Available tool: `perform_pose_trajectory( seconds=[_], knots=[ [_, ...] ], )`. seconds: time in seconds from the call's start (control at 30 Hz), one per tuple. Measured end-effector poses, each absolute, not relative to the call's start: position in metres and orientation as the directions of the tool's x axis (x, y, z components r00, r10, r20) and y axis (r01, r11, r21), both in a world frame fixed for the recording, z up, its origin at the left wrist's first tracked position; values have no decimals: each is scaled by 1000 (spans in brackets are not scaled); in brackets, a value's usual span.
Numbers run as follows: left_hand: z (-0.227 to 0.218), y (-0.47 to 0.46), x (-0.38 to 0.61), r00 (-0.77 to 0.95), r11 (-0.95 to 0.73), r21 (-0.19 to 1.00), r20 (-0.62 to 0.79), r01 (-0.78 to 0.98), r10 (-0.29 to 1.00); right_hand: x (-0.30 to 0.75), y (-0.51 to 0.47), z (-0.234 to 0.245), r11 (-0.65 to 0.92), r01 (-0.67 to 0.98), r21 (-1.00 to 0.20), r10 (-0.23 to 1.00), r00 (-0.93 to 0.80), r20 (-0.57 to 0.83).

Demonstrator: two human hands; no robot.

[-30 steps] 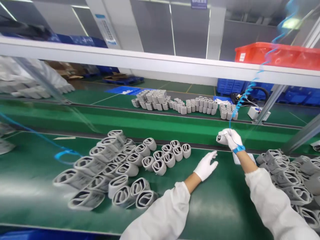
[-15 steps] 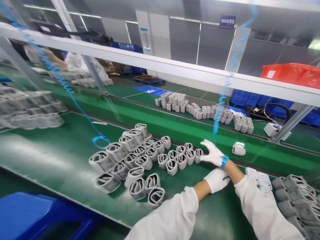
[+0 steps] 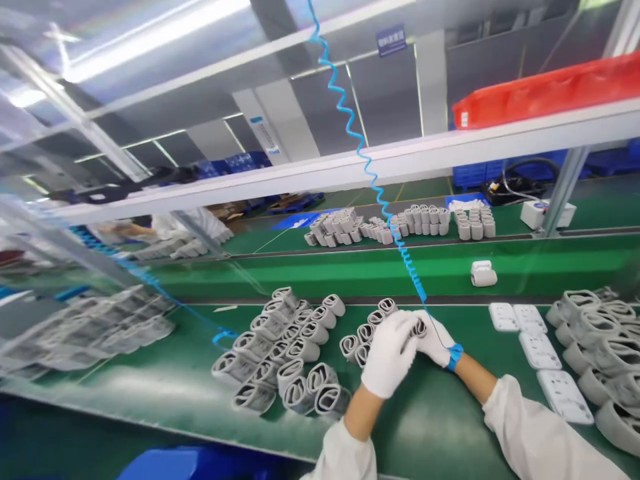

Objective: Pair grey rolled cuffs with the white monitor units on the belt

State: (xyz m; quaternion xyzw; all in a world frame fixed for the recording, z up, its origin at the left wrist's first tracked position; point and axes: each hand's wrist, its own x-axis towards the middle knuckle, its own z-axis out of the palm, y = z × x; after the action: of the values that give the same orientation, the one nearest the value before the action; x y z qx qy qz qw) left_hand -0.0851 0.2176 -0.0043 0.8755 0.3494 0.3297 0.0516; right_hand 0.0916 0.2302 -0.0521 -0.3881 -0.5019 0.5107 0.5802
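Both my hands wear white gloves and meet at the right end of a cluster of rolled grey cuffs [image 3: 280, 353] on the green bench. My left hand [image 3: 387, 357] curls over the nearest rolled cuffs. My right hand [image 3: 433, 340] grips one rolled grey cuff [image 3: 419, 328] against the left glove. A blue wrist strap [image 3: 454, 357] circles my right wrist, and its coiled blue cord [image 3: 370, 173] rises up to the left. A white device [image 3: 483, 273] lies alone on the green conveyor belt beyond my hands.
White flat units [image 3: 537, 350] lie in a row to my right, with another heap of grey cuffs [image 3: 600, 347] at the right edge. More cuffs [image 3: 400, 223] stand across the conveyor. A red bin [image 3: 545, 90] sits on the overhead shelf. Another person's sleeve [image 3: 185, 223] shows far left.
My right hand let go of the white device on the conveyor and came back to the cuff cluster. My left hand moved forward onto the cuffs. The view swung left and upward.
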Motion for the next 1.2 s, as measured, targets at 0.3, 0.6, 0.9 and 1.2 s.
perform_pose_trajectory(
  seconds=[0.3,0.6,0.9,1.2],
  knots=[
    [-38,261,-91,515,-579,144,321,803,794,94,213,-67,72,-487,-870,967,248,-59],
    [-32,258,-79,570,-743,173,537,647,622,147,97,-73,-2,-598,-802,952,243,-184],
    [-61,262,130,800,-753,511,189,415,569,153,49,-73,-23,-774,-633,929,217,-299],
    [-78,273,137,737,-697,641,293,322,609,172,56,-75,-139,-619,-773,971,69,-230]
  ],
)
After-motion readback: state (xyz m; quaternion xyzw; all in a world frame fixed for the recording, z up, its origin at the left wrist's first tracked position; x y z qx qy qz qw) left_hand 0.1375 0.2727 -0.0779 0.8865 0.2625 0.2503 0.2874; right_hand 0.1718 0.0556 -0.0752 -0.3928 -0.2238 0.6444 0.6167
